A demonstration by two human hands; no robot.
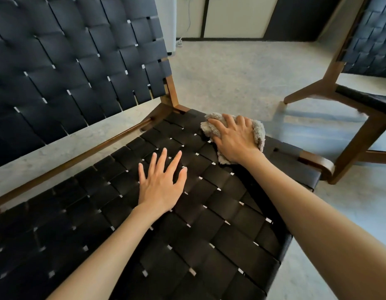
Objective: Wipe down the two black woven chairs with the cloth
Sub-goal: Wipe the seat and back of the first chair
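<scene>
The wide black woven strap seat with a brown wooden frame (209, 234) fills the near part of the view. This is the first chair of the two.

The left hand (161, 185) lies flat on the middle of the seat. Its fingers are straight and spread, and it holds nothing. I think it is there to lean on and to hold the chair steady while the other hand rubs.

A little farther, at the right back corner of the seat, the right hand (233, 137) presses down on the fluffy grey-beige cloth (259, 133). The fingers lie spread over the top of it, only a bit bent (the thumb is hidden, so I cannot tell if it is tucked under). The cloth is bunched up under the palm, which likely makes it easy to push along the straps.

Behind the seat is the tall black woven chair back (68, 61), leaning away.

Farther off to the right stands the second black woven chair with brown wooden legs (361, 135), apart from the first one on the pale grey floor (231, 72). No hand touches it, so it likely gets wiped later.
</scene>
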